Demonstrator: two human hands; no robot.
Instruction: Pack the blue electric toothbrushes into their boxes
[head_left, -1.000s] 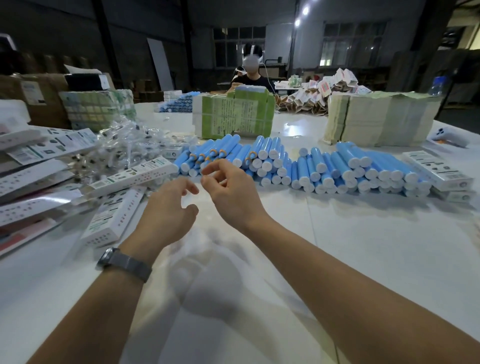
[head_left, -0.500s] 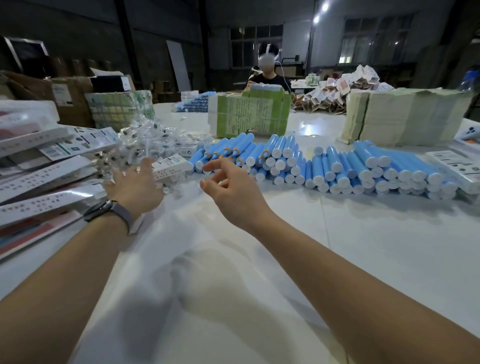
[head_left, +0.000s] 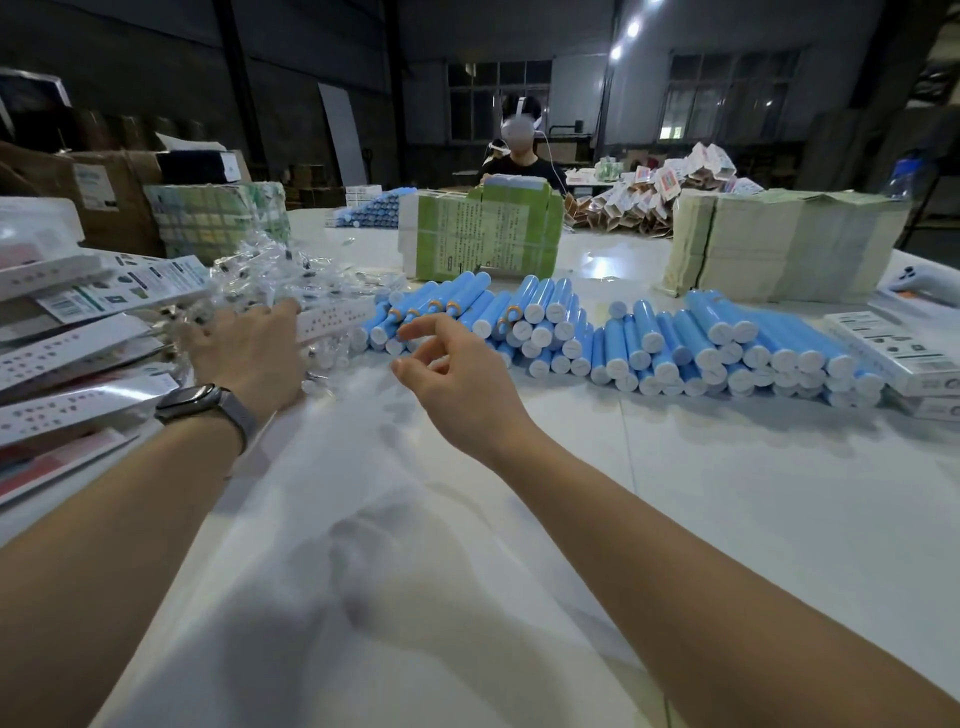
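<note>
Left hand (head_left: 249, 353) moved further left since earlier frame, now on white box (head_left: 332, 323) at edge of crinkly plastic bags (head_left: 270, 280); fingers hidden, grip cannot tell. Right hand (head_left: 457, 379) hovers near table (head_left: 675, 493) centre, fingers loosely spread, holding nothing. Blue toothbrushes (head_left: 649, 343): smooth cylinders, white end caps, some orange rings, stacked in long row across far middle. More white boxes (head_left: 893, 353) at right.

Dim warehouse room, dark walls (head_left: 130, 62), grid windows (head_left: 496, 98) at back, two bright ceiling lights (head_left: 625, 39), big white table (head_left: 727, 493).
</note>
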